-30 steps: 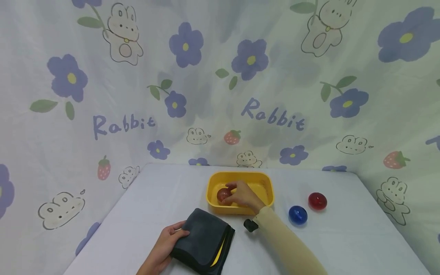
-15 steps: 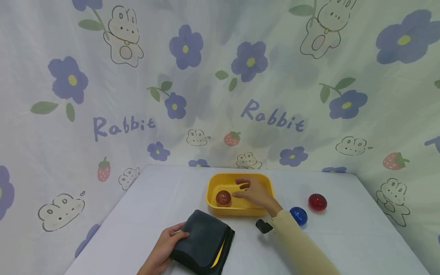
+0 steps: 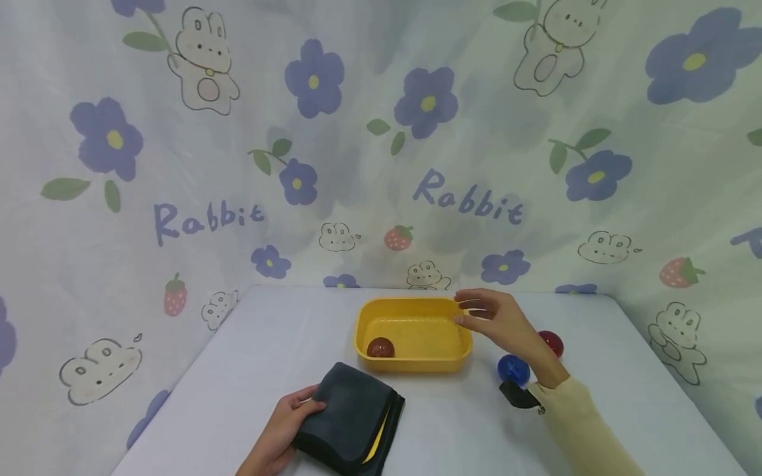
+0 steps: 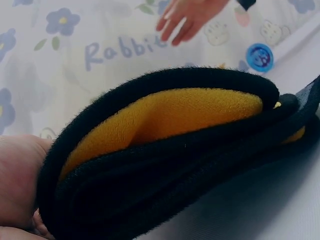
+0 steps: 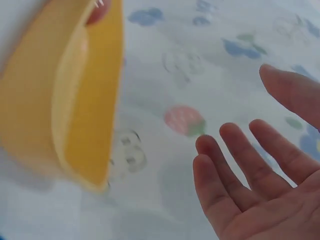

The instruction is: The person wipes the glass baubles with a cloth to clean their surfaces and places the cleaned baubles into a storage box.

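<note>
My left hand (image 3: 287, 423) grips the left edge of a folded dark grey cloth (image 3: 351, 413), thumb on top. In the left wrist view the cloth's black edging and yellow plush lining (image 4: 175, 115) show. My right hand (image 3: 506, 324) holds nothing; it hovers just right of a yellow plastic basin (image 3: 411, 365), fingers loosely extended. A brownish-red ball (image 3: 381, 348) lies in the basin's front left corner. The right wrist view shows that hand's spread fingers (image 5: 247, 175) apart from the basin (image 5: 30, 110).
A shiny blue ball (image 3: 512, 369) sits on the white table right of the basin. Behind it, a shiny red ball (image 3: 553, 342) is partly covered by my right forearm. A curtain (image 3: 369, 145) printed with flowers and rabbits hangs around the table.
My right hand has let go of the brownish-red ball in the basin and moved out to the right. The left hand and the folded cloth have stayed put.
</note>
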Demonstrator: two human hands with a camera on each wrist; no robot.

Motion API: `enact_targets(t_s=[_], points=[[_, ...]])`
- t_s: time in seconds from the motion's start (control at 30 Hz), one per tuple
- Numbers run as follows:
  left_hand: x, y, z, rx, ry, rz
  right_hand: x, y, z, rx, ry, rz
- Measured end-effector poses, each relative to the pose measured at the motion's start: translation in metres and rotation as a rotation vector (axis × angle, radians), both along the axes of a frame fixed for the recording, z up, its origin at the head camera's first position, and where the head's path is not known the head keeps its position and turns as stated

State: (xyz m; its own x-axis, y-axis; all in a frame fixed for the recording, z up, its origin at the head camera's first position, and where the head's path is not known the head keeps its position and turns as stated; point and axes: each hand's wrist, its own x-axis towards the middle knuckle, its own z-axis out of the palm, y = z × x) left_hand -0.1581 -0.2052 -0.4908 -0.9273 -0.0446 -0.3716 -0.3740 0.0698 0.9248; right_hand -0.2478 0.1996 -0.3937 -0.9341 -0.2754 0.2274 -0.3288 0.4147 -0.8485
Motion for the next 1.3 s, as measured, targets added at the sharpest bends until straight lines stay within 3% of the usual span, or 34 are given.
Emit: enact_targets(t_s=[0.2,0.43,0.8,1.07,1.3], points=[[0.001,0.0,-0.002,0.02,-0.002,-0.016,0.013,0.041,0.006,-0.002,0.057,-0.11],[0.001,0.001,-0.003,0.018,-0.008,-0.018,0.022,0.075,-0.005,-0.009,0.062,-0.24],[0.001,0.0,0.0,0.016,0.006,-0.005,0.013,0.111,-0.025,0.045,0.1,-0.323],[0.0,0.003,0.002,-0.02,-0.002,0.02,0.014,0.15,-0.045,0.093,0.052,-0.407],[-0.001,0.001,-0.001,-0.007,-0.006,0.002,0.014,0.174,-0.068,0.124,-0.07,-0.392]])
